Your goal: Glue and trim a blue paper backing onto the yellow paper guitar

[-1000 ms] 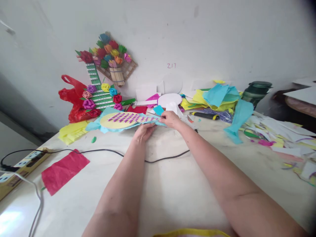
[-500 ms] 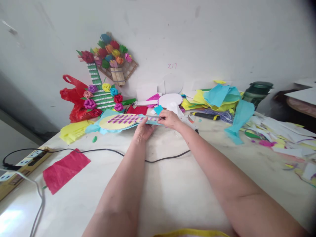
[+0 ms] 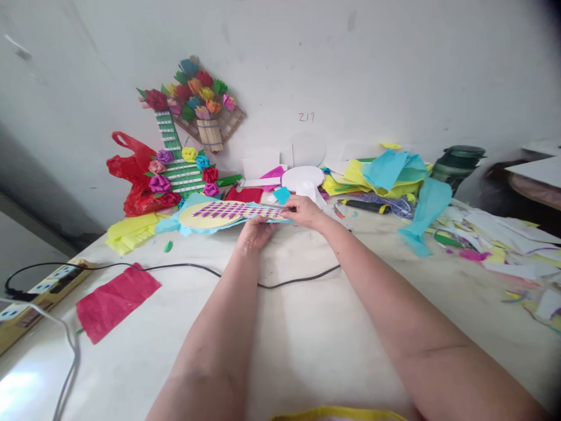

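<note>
A guitar-shaped paper craft (image 3: 210,217) is held slightly raised over the table. It has a yellow body, a purple-and-white woven strip pattern, and light blue paper sticking out around its edge. My left hand (image 3: 256,233) supports its neck from below, fingers partly hidden under it. At the neck's right end, my right hand (image 3: 304,211) is closed around a thin dark metal tool (image 3: 280,207), which lies along the neck's upper edge. Whether this tool is scissors or tweezers I cannot make out.
A green flower-decorated paper guitar (image 3: 184,172) and a red plastic bag (image 3: 135,175) stand by the wall. A black cable (image 3: 184,265) crosses the table near red paper (image 3: 118,301). Paper scraps (image 3: 495,234), a yellow-black tool (image 3: 366,206) and a green jar (image 3: 458,166) are right.
The paper craft has shifted slightly right, along with my right hand and the tool. My left thumb has slid down from the neck's upper face to its lower edge.
</note>
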Available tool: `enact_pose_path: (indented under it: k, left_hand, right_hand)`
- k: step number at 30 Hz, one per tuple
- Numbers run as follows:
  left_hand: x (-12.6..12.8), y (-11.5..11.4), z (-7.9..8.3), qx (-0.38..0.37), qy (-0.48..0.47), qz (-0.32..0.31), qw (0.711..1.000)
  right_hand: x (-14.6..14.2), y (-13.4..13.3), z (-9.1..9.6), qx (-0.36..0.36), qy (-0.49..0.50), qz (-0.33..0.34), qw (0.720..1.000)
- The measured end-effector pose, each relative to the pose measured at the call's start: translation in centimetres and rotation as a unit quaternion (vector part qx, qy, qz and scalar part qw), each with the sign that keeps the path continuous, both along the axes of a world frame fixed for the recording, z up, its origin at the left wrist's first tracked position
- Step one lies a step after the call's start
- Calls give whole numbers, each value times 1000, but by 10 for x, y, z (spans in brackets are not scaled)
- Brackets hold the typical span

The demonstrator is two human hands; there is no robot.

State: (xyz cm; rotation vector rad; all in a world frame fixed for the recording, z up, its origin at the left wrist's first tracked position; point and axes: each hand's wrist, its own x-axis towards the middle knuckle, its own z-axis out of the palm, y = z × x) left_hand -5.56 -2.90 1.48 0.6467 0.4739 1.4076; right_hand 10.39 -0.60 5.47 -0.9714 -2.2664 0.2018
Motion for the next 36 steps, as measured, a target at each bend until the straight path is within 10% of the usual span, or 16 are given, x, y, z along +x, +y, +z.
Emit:
enact_pose_path:
  k: [36]
  left_hand:
    - [-1, 2, -6, 18, 67, -5, 998]
  right_hand:
    - [2, -5, 4, 5, -134, -13, 991]
